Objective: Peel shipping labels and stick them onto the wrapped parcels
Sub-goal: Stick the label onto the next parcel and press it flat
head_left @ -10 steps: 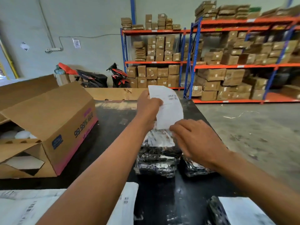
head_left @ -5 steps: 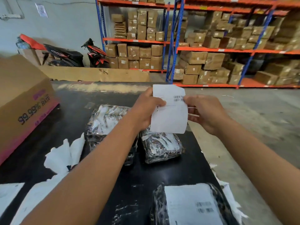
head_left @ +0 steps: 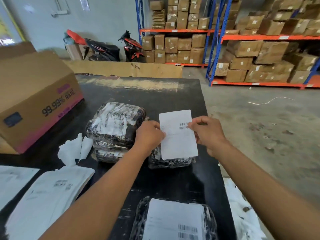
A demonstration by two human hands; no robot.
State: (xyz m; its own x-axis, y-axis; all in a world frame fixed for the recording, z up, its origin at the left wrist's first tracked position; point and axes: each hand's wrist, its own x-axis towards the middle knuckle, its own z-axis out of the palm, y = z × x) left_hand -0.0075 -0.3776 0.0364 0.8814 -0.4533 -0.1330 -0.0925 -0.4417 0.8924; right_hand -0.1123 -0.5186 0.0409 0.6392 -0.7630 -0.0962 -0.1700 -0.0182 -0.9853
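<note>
A white shipping label (head_left: 178, 135) with barcodes is held upright over the black table (head_left: 166, 181). My left hand (head_left: 149, 135) pinches its left edge and my right hand (head_left: 207, 134) pinches its right edge. Under the label lies a black wrapped parcel (head_left: 170, 162), partly hidden. To the left is a stack of wrapped parcels (head_left: 114, 130) with labels on top. Near the front edge lies another wrapped parcel (head_left: 174, 220) with a label stuck on it.
A big open cardboard box (head_left: 38, 96) stands at the left. Crumpled backing paper (head_left: 74, 149) and a pile of label sheets (head_left: 45, 198) lie at the front left. More paper scraps (head_left: 240, 210) lie on the floor at the right. Shelving with boxes (head_left: 242, 49) stands behind.
The label has come down from in front of my face to just over the parcel, and my right hand has moved to its right edge. The view tilted down.
</note>
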